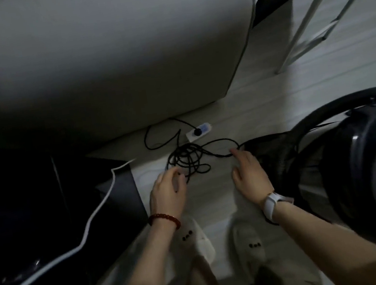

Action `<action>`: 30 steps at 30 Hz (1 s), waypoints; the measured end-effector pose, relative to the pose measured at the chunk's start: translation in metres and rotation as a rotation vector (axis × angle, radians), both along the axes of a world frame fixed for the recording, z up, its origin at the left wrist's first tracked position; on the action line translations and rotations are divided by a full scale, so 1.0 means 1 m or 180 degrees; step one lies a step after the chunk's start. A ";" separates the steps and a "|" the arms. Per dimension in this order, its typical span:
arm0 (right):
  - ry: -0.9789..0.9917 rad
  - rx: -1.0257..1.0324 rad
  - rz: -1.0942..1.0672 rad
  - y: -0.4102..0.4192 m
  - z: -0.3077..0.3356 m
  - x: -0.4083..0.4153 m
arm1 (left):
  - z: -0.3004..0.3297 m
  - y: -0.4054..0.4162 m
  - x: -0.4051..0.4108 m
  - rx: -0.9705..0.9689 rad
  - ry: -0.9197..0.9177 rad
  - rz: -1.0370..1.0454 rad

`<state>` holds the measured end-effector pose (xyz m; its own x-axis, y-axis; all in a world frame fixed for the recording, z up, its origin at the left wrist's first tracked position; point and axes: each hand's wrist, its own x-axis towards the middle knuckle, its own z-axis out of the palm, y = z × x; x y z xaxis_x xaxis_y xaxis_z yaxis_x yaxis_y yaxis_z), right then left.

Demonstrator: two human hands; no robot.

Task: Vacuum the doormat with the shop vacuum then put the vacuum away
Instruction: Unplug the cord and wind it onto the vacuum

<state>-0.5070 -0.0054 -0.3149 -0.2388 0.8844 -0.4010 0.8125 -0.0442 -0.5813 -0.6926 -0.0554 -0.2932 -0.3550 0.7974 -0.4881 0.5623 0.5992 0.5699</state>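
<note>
I look down at the floor point(261, 96) from above; my two hands are low in the middle of the frame, and my feet in white slippers are at the bottom.

The shop vacuum point(374, 172) sits at the right edge, big and dark, with its hose point(324, 108) curving over the top of it; a dark mesh bag point(280, 154) lies just beside it, under my right hand.

The black cord point(188, 159) lies in a loose messy pile in the middle of the frame, just above my left hand; one end runs up to a white power strip point(198, 131), and a black plug point(197, 131) is in that strip; so I think the vacuum is plugged in, but I cannot be sure the plug is its own.

My left hand point(167, 192) has its fingers curled at the edge of the cord pile; it looks like it pinches a loop, though the dim light makes it hard to tell; my right hand point(250, 171) lies with fingers straight and spread, touching the cord where it meets the bag.

I see no doormat anywhere; I cannot tell if it has been cleaned.

My guess is that I am sorting the cord; either getting ready to vacuum or packing up; the vacuum is not put away yet.

A big pale sofa point(107, 56) fills the top; a white cable point(98, 205) crosses the dark left side.
</note>
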 end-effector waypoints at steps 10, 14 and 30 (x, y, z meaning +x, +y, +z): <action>-0.0302 -0.0022 0.0780 0.113 -0.288 -0.031 | -0.263 0.097 -0.016 0.0077 0.0418 -0.1170; -0.0224 -0.0025 0.1202 0.167 -0.388 -0.051 | -0.360 0.123 -0.012 0.0088 0.0458 -0.1321; 0.0189 0.1205 0.1037 0.133 -0.423 -0.057 | -0.475 0.138 -0.003 0.0190 0.1252 -0.1328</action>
